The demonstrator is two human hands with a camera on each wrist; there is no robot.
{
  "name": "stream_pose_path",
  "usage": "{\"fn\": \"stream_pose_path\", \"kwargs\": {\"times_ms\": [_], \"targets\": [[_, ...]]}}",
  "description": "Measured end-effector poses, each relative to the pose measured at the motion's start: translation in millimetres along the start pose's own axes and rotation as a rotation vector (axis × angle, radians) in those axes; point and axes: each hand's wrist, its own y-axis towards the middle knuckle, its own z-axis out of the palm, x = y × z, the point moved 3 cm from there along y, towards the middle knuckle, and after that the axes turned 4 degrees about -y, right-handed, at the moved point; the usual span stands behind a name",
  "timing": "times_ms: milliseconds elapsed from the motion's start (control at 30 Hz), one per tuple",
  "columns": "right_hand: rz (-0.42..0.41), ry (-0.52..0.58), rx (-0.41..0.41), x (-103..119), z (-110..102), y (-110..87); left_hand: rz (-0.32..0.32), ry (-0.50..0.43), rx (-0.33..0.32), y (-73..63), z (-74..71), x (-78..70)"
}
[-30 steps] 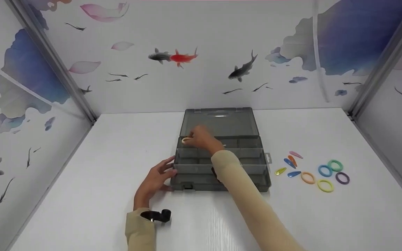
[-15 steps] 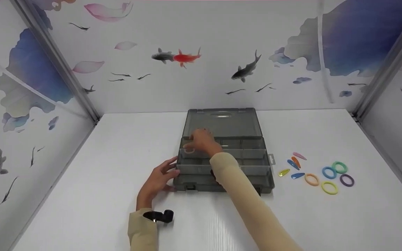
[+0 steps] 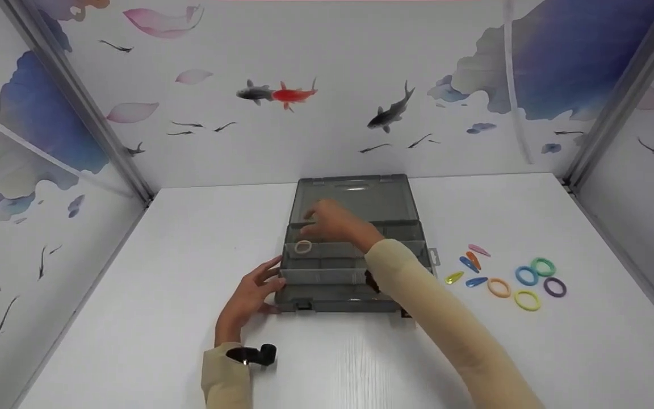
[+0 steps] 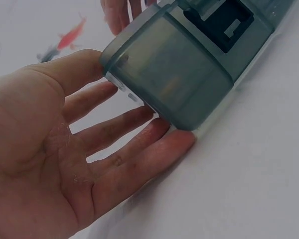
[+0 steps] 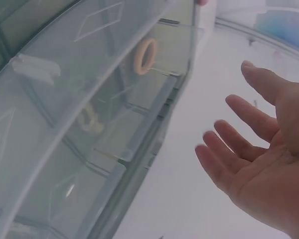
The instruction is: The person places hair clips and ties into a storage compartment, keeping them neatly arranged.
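A grey see-through compartment box (image 3: 327, 289) lies with its lid (image 3: 355, 199) folded back. My left hand (image 3: 250, 298) rests against the box's left end, fingers extended along the side in the left wrist view. Over the back left of the box hovers my right hand (image 3: 335, 221), its fingers loose and holding nothing in the right wrist view. Just below it a peach hair tie (image 5: 138, 57) sits inside the box at the left, by a clear divider (image 3: 332, 277)'s neighbouring wall. Which side of that wall it is on, I cannot tell.
To the right of the box lie several snap hair clips (image 3: 476, 282) in pink, orange, blue and yellow. Beside them are several hair ties, among them a yellow hair tie (image 3: 527, 309) and a purple hair tie (image 3: 564, 288). A patterned wall (image 3: 327, 147) stands behind the table.
My right hand has let go of the peach hair tie, which now lies in the box, and has risen slightly away from it. The left hand stays at the box's side.
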Motion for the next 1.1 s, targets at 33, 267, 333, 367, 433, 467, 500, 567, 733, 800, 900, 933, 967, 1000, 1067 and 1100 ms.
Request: {"fn": "stream_pose_path", "kwargs": {"times_ms": [33, 267, 333, 367, 433, 467, 500, 567, 733, 800, 900, 933, 967, 1000, 1067, 1100], "targets": [[-0.012, -0.002, -0.004, 0.8, -3.2, -4.6, -0.001, -0.003, -0.002, -0.4, 0.2, -0.2], [-0.103, -0.006, -0.085, 6.7, -23.0, -50.0, -0.01, 0.006, -0.009, -5.2, 0.2, -0.2], [-0.127, 0.02, -0.107, 11.0, -27.2, -63.2, -0.01, 0.012, -0.029, -7.3, -2.8, -1.7], [-0.139, 0.032, -0.117, 12.8, -29.1, -70.0, -0.01, 0.013, -0.038, -7.7, -4.2, -2.0], [-0.168, 0.048, -0.143, 13.3, -33.3, -84.6, -0.007, 0.01, -0.045, -7.1, -4.7, -2.5], [-0.178, 0.057, -0.16, 11.7, -35.9, -92.4, -0.004, 0.01, -0.041, -6.0, -3.9, -2.8], [-0.187, 0.072, -0.181, 8.8, -38.9, -101.0, -0.002, 0.011, -0.034, -4.6, -2.4, -3.0], [-0.19, 0.111, -0.228, 0.6, -44.6, -118.4, -0.004, 0.011, -0.022, -2.6, 1.2, -3.2], [-0.167, 0.222, -0.326, -21.3, -50.6, -151.7, -0.014, 0.009, -0.035, -2.1, 3.5, -1.4], [-0.164, 0.227, -0.35, -29.1, -49.9, -161.8, -0.012, 0.008, -0.038, -2.1, 3.6, -0.9], [-0.161, 0.22, -0.378, -41.1, -48.3, -176.1, -0.005, 0.006, -0.037, -2.2, 3.5, -0.8], [-0.159, 0.22, -0.388, -45.6, -48.1, -180.9, -0.005, 0.005, -0.037, -2.4, 3.6, -1.0], [-0.153, 0.215, -0.399, -50.6, -48.2, -185.7, -0.004, 0.003, -0.034, -2.2, 3.7, -1.1], [-0.145, 0.212, -0.41, -56.3, -48.6, -190.3, -0.004, 0.003, -0.031, -1.6, 3.9, -1.4], [-0.126, 0.202, -0.43, -67.7, -51.3, -198.7, -0.002, 0.0, -0.026, -0.5, 4.4, -2.1], [-0.118, 0.194, -0.437, -73.0, -53.6, -202.7, -0.002, -0.001, -0.026, -0.2, 4.7, -2.7]]}}
